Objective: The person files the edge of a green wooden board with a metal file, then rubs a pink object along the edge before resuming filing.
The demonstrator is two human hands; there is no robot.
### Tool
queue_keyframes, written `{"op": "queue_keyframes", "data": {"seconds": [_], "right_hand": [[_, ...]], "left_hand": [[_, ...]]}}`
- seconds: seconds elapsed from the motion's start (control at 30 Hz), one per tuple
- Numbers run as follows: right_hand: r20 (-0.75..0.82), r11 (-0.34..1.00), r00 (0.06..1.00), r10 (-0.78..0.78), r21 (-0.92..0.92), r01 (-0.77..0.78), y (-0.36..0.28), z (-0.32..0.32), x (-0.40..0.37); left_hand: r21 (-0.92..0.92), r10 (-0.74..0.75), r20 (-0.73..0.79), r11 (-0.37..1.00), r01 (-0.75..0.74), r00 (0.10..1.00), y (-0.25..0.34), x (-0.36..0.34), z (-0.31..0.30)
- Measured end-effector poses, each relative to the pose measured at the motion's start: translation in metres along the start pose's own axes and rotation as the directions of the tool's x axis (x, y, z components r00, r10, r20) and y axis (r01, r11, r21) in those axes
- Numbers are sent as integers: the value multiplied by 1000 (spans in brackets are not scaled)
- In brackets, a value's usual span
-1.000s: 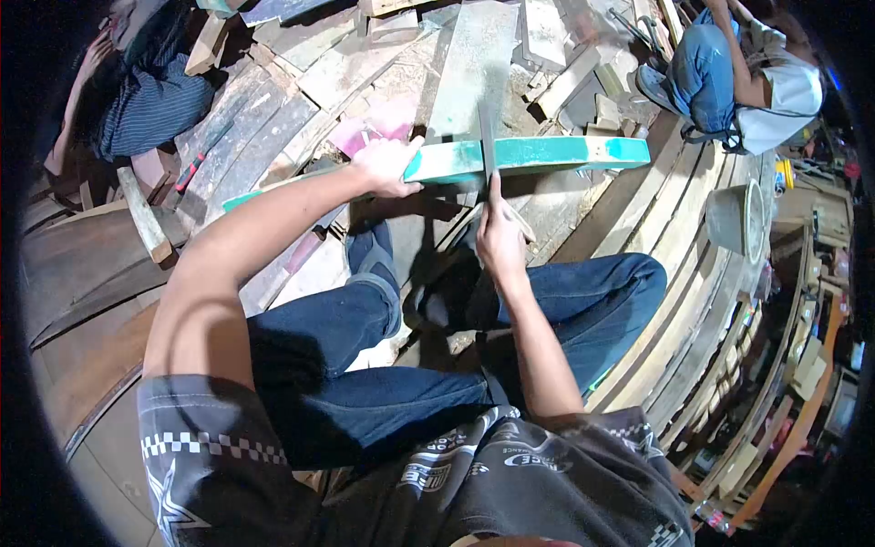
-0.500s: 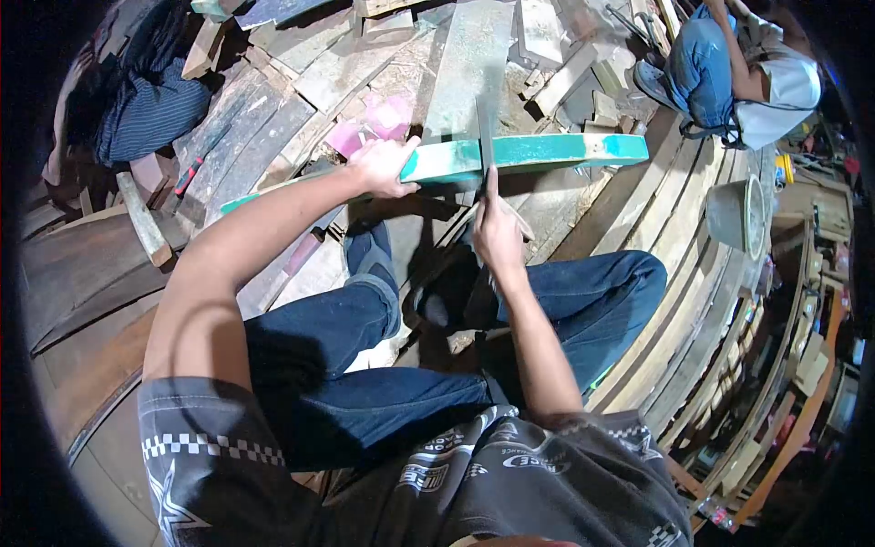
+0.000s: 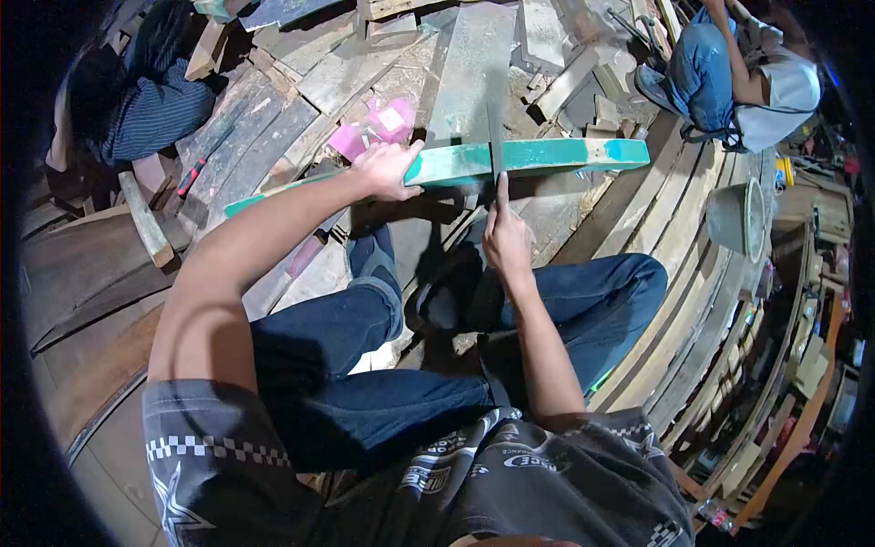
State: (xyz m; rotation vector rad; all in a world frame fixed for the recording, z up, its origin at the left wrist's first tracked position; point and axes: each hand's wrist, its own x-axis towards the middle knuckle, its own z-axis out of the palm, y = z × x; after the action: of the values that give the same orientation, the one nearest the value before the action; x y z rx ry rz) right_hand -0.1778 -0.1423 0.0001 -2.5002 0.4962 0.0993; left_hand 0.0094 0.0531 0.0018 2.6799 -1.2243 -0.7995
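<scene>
A long, curved wooden piece (image 3: 547,153) with green and pale patches lies across the view in front of me. My left hand (image 3: 390,171) is closed around it left of its middle. My right hand (image 3: 508,239) is closed on the handle of a saw, its index finger stretched along the tool. The narrow saw blade (image 3: 496,146) crosses the curved piece to the right of my left hand and points away from me. Pink scraps (image 3: 374,128) lie just beyond my left hand.
Wooden boards (image 3: 469,68) and offcuts cover the floor. A red-handled tool (image 3: 191,175) lies at left. A grey bucket (image 3: 736,217) stands at right. One person (image 3: 706,73) sits at upper right; striped clothing (image 3: 155,114) of another shows at upper left.
My right hand and the saw have shifted slightly right and towards me. The curved piece has tilted a little, while my left hand keeps its hold.
</scene>
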Motion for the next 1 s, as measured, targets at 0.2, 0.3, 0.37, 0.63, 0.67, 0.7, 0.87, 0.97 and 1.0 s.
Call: {"op": "queue_keyframes", "data": {"seconds": [0.2,0.3,0.37,0.63,0.67,0.7,0.87,0.97,1.0], "right_hand": [[-97,998,994,-46,45,51,4,1,42],[-126,992,985,-117,-53,111,10,10,-4],[-27,998,1000,-16,-68,14,11,14,-29],[-130,994,986,-107,14,110,9,4,50],[-139,994,985,-107,-8,106,11,6,44],[-147,994,983,-107,-30,104,8,4,33],[-94,994,990,-104,-29,102,16,20,-29],[-94,996,993,-77,-60,72,14,4,0],[-52,999,998,-36,-34,35,12,-3,15]], "left_hand": [[-15,9,-6,1000,-9,1000,-2,1,3],[-3,46,-73,999,-46,996,-7,4,11],[25,61,-144,998,-58,988,-9,5,18],[7,38,-82,999,-37,996,-5,1,9],[11,36,-67,999,-35,997,-4,1,8],[13,33,-53,999,-32,998,-2,1,5],[40,36,-79,999,-33,996,-6,2,11],[9,32,-79,999,-31,996,-3,2,8],[-15,46,-62,999,-47,997,-5,4,8]]}}
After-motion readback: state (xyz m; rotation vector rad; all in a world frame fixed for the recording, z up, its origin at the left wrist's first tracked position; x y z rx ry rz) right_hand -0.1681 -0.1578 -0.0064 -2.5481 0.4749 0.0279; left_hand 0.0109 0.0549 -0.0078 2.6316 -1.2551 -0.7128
